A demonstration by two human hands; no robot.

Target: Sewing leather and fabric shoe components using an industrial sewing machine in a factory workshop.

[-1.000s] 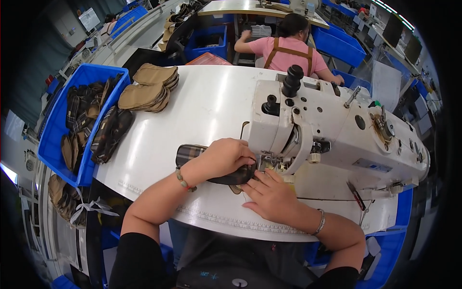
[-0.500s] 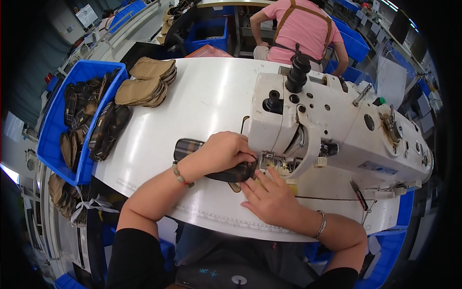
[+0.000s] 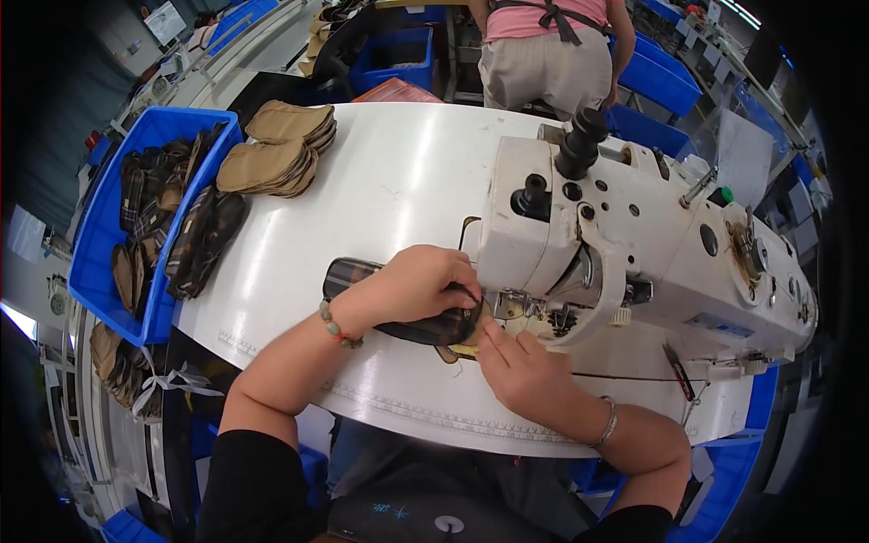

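Observation:
A dark plaid slipper-shaped fabric piece (image 3: pixel 351 275) lies on the table, its right end close to the presser foot (image 3: pixel 514 304) of a white sewing machine (image 3: pixel 625 244). My left hand (image 3: pixel 425 285) bends over the piece, its fingers pinching the dark edge at that end. From the near side my right hand (image 3: pixel 527 373) presses its fingertips together on a tan layer at the same end. Some of that tan layer (image 3: pixel 448 353) shows below the plaid. My fingers hide the exact spot where the layers meet.
At left, a blue bin (image 3: pixel 90 262) holds several plaid pieces, with more plaid pieces (image 3: pixel 206 242) against its side. Stacks of tan sole-shaped pieces (image 3: pixel 272 167) lie beside it. Small dark snips (image 3: pixel 677 371) rest right of my right hand. A person in pink (image 3: pixel 543 63) stands beyond the table.
My right hand's spread fingers have drawn together onto the tan layer. My left hand keeps its hold. The person beyond the table has risen from sitting to standing.

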